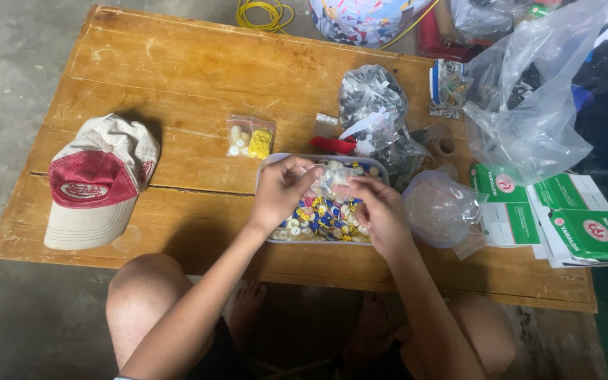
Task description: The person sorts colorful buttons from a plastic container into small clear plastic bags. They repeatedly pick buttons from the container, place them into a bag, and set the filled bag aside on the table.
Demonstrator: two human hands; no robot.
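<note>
Both hands meet over a shallow white plastic tray (pixel 274 163) heaped with blue, yellow, white and pink buttons, which sits at the near middle of the low wooden counter (pixel 198 77). The left hand (pixel 281 191) has its fingers curled and pinched on the left edge of a small clear plastic bag (pixel 332 181), and the right hand (pixel 380 211) pinches the same bag from the right; the bag hangs just above the buttons and seems to hold a few pale ones, though the glare makes that hard to confirm.

Just beyond the tray to the left lies a small clear packet of white and yellow buttons (pixel 250 137). Beyond the tray to the right is a crumpled clear bag of dark pieces (pixel 371 102), with a red scrap (pixel 332 145) beside it. An empty-looking clear bag (pixel 441 207) lies just right of the tray, and green and white cardboard boxes (pixel 571 218) are stacked at the right end. A red and beige cap (pixel 96 179) rests well apart at the left end of the counter.
</note>
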